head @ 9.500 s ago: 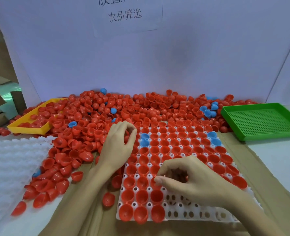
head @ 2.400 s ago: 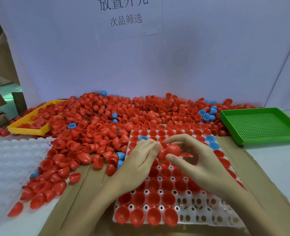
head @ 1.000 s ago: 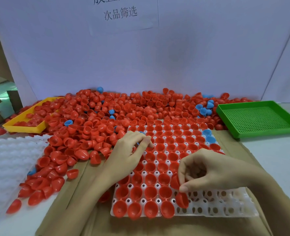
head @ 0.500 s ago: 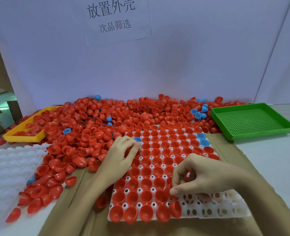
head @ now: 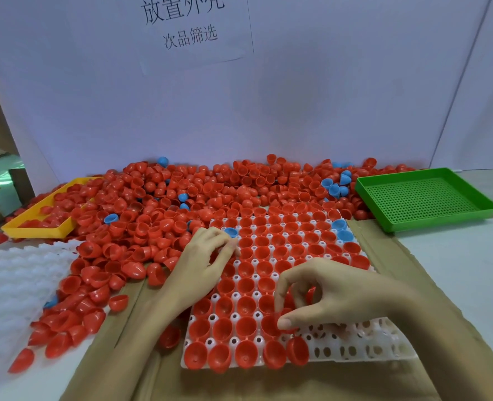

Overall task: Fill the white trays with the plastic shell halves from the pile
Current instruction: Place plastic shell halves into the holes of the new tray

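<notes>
right hand (head: 335,296) now pinches a red shell (head: 287,325) in the tray (head: 355,347)'s second row — one more front-row cell filled; left hand (head: 202,261), fingers curled, grip unclear.

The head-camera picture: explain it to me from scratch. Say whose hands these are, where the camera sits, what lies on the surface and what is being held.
No machine here: a person works with two bare hands, and the one picture comes from a camera worn on their head, looking forward and down.

In the middle lies a white tray with rows of cups, most already filled with red shell halves; the near right cups are empty. Behind it spreads a big pile of red shell halves with a few blue ones mixed in. A yellow tray sits far left, a green perforated tray far right, and more white trays lie at the left.

The right hand pinches a red shell half over the tray's near rows. The left hand rests curled at the tray's left edge; whether it holds anything is unclear.
</notes>
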A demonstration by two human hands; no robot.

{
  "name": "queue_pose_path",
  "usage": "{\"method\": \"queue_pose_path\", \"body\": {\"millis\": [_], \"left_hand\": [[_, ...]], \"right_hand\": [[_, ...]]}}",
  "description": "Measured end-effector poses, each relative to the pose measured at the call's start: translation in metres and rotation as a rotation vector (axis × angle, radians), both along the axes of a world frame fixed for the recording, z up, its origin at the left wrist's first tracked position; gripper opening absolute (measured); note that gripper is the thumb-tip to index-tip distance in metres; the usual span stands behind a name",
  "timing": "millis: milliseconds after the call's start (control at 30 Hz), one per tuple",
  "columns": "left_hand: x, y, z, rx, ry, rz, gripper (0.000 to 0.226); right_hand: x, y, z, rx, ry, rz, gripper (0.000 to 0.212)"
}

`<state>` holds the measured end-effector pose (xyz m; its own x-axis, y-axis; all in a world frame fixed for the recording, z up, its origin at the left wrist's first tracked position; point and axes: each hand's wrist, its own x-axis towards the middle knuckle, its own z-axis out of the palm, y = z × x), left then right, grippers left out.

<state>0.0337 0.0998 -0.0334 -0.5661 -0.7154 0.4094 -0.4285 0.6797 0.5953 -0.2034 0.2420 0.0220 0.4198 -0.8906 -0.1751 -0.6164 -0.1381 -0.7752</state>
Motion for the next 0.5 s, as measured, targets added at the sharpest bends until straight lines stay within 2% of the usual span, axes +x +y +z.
{"method": "queue_pose_path", "body": {"millis": [333, 500], "left_hand": [[0.0009, -0.0028, -0.0033, 0.000, -0.019, -0.005, 0.035], [0.0010, -0.0018, -0.0014, 0.022, -0.004, -0.005, 0.035]], "right_hand": [[-0.0038, 0.0011, 0.0010, 0.113, -0.093, -0.041, 0.031], [-0.0037, -0.0030, -0.0043, -0.040, 0.008, -0.071, 0.027]]}}
